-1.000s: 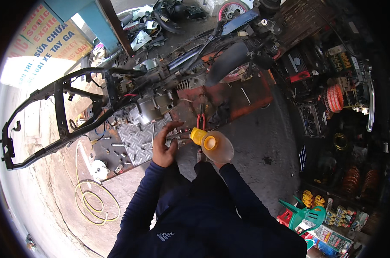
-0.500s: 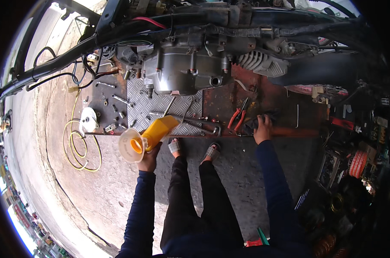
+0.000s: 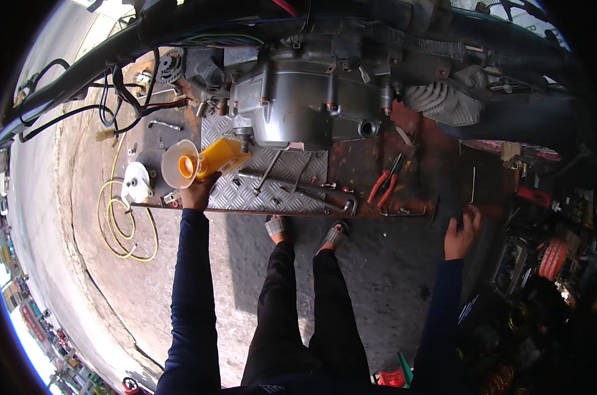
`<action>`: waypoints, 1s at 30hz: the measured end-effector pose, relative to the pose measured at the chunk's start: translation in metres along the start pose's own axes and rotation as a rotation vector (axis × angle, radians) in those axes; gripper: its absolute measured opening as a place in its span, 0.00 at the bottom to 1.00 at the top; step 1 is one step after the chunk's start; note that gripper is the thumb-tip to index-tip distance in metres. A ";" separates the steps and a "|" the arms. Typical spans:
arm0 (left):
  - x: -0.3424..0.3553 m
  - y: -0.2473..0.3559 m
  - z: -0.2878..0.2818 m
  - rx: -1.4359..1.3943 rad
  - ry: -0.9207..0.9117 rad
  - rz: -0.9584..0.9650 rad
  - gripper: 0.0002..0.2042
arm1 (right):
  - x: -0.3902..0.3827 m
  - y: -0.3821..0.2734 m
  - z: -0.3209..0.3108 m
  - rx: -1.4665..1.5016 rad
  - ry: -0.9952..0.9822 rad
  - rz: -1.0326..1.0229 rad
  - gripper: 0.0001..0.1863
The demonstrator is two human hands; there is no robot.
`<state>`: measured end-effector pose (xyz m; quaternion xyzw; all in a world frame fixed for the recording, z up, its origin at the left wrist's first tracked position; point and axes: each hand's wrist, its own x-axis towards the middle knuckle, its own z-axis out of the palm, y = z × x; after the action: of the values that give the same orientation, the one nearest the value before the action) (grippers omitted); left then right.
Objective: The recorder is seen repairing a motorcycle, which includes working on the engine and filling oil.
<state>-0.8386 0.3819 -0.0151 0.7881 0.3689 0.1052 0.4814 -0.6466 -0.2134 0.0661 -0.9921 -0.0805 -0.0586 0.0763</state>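
My left hand (image 3: 199, 191) is wrapped round a yellow plastic spout-like vessel (image 3: 223, 155). A translucent cup (image 3: 173, 164) sits at its round end, with the yellow mouth showing inside. Both are tilted sideways over the bench, near the underside of the grey engine casing (image 3: 288, 108). At the bench's front edge, on the right, my right hand (image 3: 463, 236) has its fingers curled at a dark cloth (image 3: 438, 209), which blends into the shadow. A pair of red-handled pliers (image 3: 385, 187) lies to the left of that hand.
A ridged metal plate (image 3: 265, 197) on the bench (image 3: 367, 158) carries several long-handled tools. Small parts and a white disc-shaped part (image 3: 136, 183) lie at the left, by a yellow hose (image 3: 111, 243). Black frame tubes and loose wires (image 3: 121, 99) cross above. Clutter stands at the right.
My left hand has moved up and left with the yellow vessel and cup. My right hand has gone right and slightly nearer, and the cloth has left its earlier spot beside the pliers.
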 end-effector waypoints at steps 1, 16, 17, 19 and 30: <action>0.000 -0.003 -0.003 -0.009 -0.048 0.024 0.25 | -0.007 -0.002 -0.013 0.272 0.118 -0.078 0.18; -0.014 -0.007 -0.006 0.030 -0.086 -0.038 0.37 | 0.041 -0.284 -0.028 0.828 0.344 0.108 0.17; -0.015 -0.009 -0.006 0.058 -0.079 -0.064 0.38 | 0.046 -0.303 -0.021 0.737 0.290 0.010 0.15; -0.020 -0.016 -0.002 0.006 -0.073 0.024 0.34 | 0.039 -0.320 -0.009 0.786 0.354 -0.114 0.14; -0.032 -0.029 0.006 -0.073 -0.013 -0.007 0.40 | 0.066 -0.313 -0.031 0.697 0.539 -0.112 0.15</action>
<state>-0.8724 0.3634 -0.0368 0.7694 0.3645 0.1115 0.5127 -0.6376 0.0965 0.1494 -0.8505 -0.1262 -0.2886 0.4212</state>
